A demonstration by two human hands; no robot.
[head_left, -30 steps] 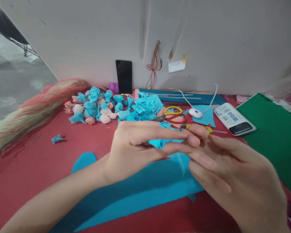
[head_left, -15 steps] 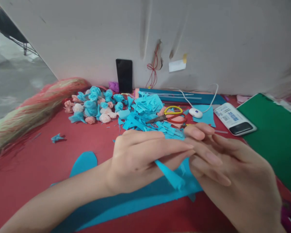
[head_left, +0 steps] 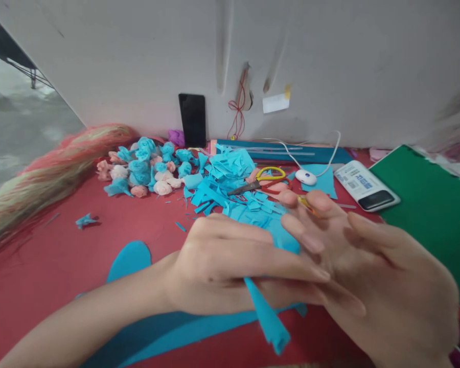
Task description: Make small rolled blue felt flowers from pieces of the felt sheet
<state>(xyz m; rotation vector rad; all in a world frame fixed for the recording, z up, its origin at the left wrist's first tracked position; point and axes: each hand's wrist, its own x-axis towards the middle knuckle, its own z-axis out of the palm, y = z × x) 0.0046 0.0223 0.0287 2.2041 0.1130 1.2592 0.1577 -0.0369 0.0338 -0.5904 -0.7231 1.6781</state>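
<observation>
My left hand (head_left: 226,266) is closed on a thin rolled strip of blue paper (head_left: 266,317), whose twisted lower end sticks out below the fingers. A bit of blue also shows between the two hands. My right hand (head_left: 383,271) has its palm turned up and its fingers apart, and its fingertips meet those of my left hand. Under both hands lies a large blue sheet (head_left: 184,332) on the red table (head_left: 42,286). Behind them is a heap of cut blue paper pieces (head_left: 233,168), with yellow-and-red-handled scissors (head_left: 270,174) on it.
Blue and pink paper flowers (head_left: 140,171) are piled at the back left, beside a fringed bundle (head_left: 61,168). A black phone (head_left: 192,120) leans on the wall. To the right are a white device (head_left: 305,177), a power bank (head_left: 366,185) and a green board (head_left: 425,204).
The rolled blue strip has moved down and now hangs lower under my left hand. My right hand has shifted slightly down and right, with its fingers more spread. The view has shifted a little.
</observation>
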